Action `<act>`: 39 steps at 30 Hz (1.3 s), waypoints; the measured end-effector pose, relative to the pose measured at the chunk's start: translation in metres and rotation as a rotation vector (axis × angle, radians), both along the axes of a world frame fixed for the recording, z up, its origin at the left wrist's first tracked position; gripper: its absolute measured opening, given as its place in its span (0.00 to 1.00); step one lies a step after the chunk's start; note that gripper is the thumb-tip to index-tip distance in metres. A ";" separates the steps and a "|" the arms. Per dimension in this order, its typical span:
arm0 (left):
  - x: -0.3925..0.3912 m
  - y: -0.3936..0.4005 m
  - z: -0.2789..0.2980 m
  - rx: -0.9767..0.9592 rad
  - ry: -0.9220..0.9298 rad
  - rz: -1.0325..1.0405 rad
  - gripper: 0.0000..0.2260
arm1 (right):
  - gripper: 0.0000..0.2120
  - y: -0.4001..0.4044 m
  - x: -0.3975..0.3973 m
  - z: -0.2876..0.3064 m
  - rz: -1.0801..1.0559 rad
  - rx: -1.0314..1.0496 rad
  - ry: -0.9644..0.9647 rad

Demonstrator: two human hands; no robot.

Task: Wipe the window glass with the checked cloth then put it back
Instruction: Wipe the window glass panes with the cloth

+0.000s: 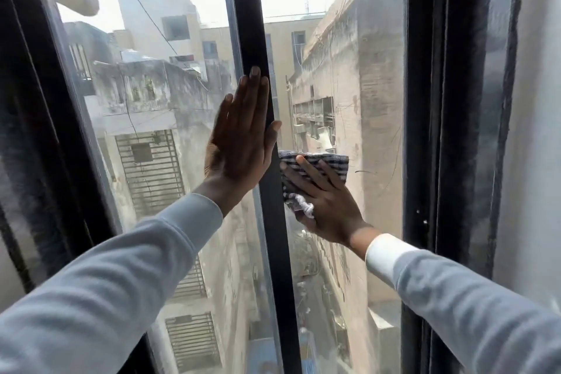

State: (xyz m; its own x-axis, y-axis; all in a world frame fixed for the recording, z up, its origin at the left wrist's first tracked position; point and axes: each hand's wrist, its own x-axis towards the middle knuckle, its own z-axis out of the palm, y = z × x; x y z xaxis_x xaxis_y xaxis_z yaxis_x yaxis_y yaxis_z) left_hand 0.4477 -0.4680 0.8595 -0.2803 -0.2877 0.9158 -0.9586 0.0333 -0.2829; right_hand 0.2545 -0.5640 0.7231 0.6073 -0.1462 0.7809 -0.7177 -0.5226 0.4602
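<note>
Fingers (315, 174) of right hand (328, 206) spread, pressing checked cloth (315, 161) flat on glass (373, 118); left hand (243, 136) flat, fingers together, bracing. Best: even pressure, overlapping strokes.

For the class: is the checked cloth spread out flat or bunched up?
Bunched: the checked cloth sits folded and crumpled under the right hand.
</note>
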 end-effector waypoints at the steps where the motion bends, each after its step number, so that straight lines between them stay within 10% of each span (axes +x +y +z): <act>1: 0.001 -0.001 0.000 -0.002 -0.008 0.007 0.29 | 0.31 -0.001 -0.006 0.015 0.002 -0.065 0.031; 6: 0.004 -0.005 -0.002 -0.031 0.007 -0.027 0.29 | 0.29 0.012 -0.036 -0.024 -0.047 0.170 -0.748; 9: 0.000 -0.006 -0.003 -0.037 0.011 -0.029 0.29 | 0.32 0.028 -0.014 -0.094 -0.088 0.254 -0.597; 13: 0.001 -0.008 -0.003 -0.055 0.004 -0.008 0.29 | 0.28 0.007 0.002 -0.007 0.040 0.011 -0.271; 19: 0.001 -0.007 -0.003 -0.019 0.000 -0.005 0.29 | 0.34 0.018 -0.019 -0.028 -0.064 0.213 -1.069; 25: 0.002 -0.008 -0.003 -0.030 -0.040 0.031 0.30 | 0.31 0.016 -0.013 -0.014 0.009 0.152 -0.328; 30: 0.000 -0.007 -0.005 -0.038 -0.018 0.031 0.30 | 0.34 0.016 -0.037 -0.003 -0.096 0.233 -0.986; 35: 0.002 -0.006 -0.003 -0.030 -0.031 0.049 0.30 | 0.35 0.034 0.008 -0.034 -0.037 0.304 -0.550; 39: 0.002 -0.004 -0.003 -0.035 -0.036 0.047 0.30 | 0.31 0.018 -0.018 0.010 -0.011 0.206 -0.688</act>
